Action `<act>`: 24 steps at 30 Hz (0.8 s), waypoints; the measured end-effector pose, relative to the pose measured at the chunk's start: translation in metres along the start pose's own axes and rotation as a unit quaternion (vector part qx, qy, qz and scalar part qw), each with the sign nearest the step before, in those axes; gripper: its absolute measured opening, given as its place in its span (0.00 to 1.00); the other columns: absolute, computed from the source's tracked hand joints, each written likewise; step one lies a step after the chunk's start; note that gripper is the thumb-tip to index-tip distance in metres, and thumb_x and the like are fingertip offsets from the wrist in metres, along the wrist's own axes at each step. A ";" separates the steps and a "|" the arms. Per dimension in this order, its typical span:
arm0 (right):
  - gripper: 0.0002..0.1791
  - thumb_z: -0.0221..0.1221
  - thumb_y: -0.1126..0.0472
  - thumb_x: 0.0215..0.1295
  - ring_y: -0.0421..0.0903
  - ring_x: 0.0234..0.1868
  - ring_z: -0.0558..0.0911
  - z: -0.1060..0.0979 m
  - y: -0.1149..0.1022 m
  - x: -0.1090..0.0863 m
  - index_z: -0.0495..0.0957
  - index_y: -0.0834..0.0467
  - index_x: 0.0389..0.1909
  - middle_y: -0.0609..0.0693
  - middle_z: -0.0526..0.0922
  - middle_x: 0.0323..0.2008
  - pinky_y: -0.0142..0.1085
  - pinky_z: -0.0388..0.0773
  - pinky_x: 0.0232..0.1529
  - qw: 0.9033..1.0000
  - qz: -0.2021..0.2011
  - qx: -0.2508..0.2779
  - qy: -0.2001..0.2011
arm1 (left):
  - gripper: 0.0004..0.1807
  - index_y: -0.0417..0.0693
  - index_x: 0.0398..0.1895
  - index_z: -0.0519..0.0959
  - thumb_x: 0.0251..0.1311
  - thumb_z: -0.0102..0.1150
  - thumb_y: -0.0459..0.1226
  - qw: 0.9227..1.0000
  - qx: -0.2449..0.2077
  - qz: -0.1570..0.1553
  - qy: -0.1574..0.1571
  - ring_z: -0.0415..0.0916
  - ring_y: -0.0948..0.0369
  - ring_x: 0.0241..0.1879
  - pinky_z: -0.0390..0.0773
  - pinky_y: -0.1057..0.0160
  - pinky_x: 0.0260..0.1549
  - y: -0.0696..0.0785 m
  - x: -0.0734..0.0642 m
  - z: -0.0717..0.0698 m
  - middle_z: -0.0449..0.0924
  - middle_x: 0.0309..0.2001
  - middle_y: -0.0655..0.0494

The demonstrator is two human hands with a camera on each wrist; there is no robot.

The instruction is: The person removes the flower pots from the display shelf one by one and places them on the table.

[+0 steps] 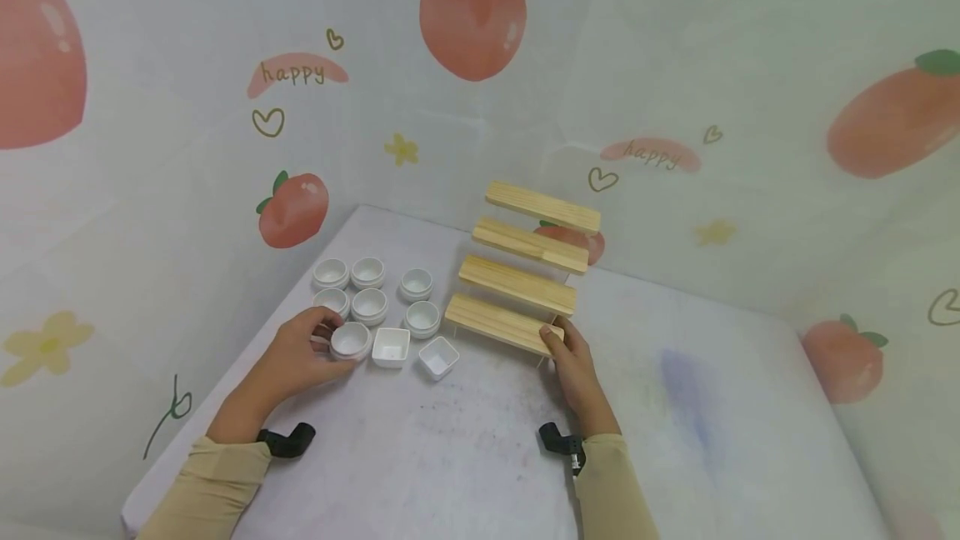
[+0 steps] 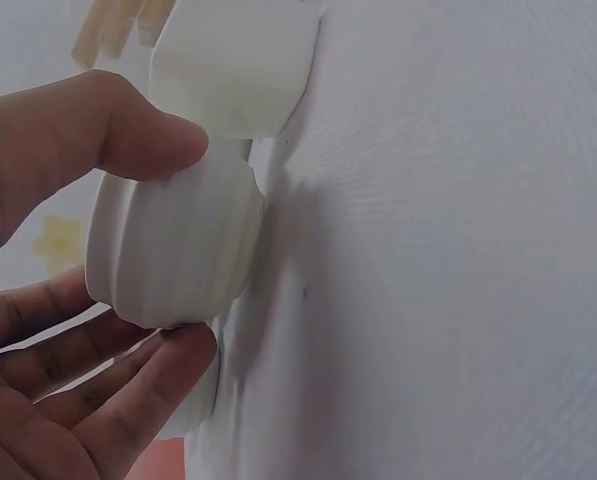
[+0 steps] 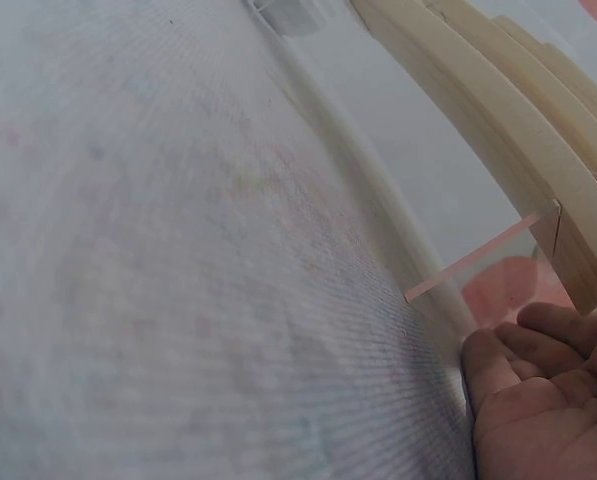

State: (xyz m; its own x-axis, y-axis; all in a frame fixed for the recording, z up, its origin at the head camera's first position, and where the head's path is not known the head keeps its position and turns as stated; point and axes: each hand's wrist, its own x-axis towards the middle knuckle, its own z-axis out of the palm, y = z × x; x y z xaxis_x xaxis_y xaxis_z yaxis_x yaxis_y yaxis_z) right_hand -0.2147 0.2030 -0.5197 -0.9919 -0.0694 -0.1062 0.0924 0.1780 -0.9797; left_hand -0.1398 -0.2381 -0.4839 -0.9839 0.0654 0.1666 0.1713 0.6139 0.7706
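My left hand (image 1: 303, 348) pinches a small white round bowl (image 1: 351, 342) between thumb and fingers, at the near left of a group of bowls. In the left wrist view its ridged side (image 2: 178, 240) shows, close to the tabletop; whether its base touches the cloth I cannot tell. My right hand (image 1: 576, 361) holds the right end of the lowest plank (image 1: 502, 323) of a tiered wooden stand, thumb on top. Seen from the right wrist, the curled fingers (image 3: 548, 355) lie below the plank's end, beside a clear support (image 3: 478, 255).
Several white round bowls (image 1: 370, 306) stand in rows behind my left hand. Two square white dishes (image 1: 391, 347) sit between the bowls and the stand. Higher planks (image 1: 543, 205) rise toward the back. A fruit-print curtain (image 1: 480, 123) hangs around the white-covered table (image 1: 450, 465).
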 end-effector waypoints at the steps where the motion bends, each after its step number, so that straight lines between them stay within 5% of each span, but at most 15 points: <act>1: 0.37 0.58 0.42 0.79 0.56 0.82 0.63 0.000 0.000 0.000 0.62 0.53 0.81 0.55 0.62 0.82 0.57 0.59 0.83 1.000 -0.001 0.001 -0.001 | 0.31 0.38 0.51 0.78 0.46 0.86 0.36 1.000 0.001 -0.001 0.000 0.85 0.50 0.47 0.89 0.66 0.43 0.000 -0.001 0.001 0.84 0.48 0.44; 24: 0.36 0.57 0.43 0.80 0.57 0.80 0.66 -0.002 0.003 0.000 0.63 0.55 0.80 0.57 0.63 0.81 0.58 0.61 0.82 1.000 0.002 -0.004 0.002 | 0.31 0.39 0.52 0.79 0.47 0.86 0.39 0.999 0.038 0.007 -0.020 0.85 0.49 0.46 0.89 0.58 0.46 0.013 -0.004 -0.002 0.85 0.48 0.44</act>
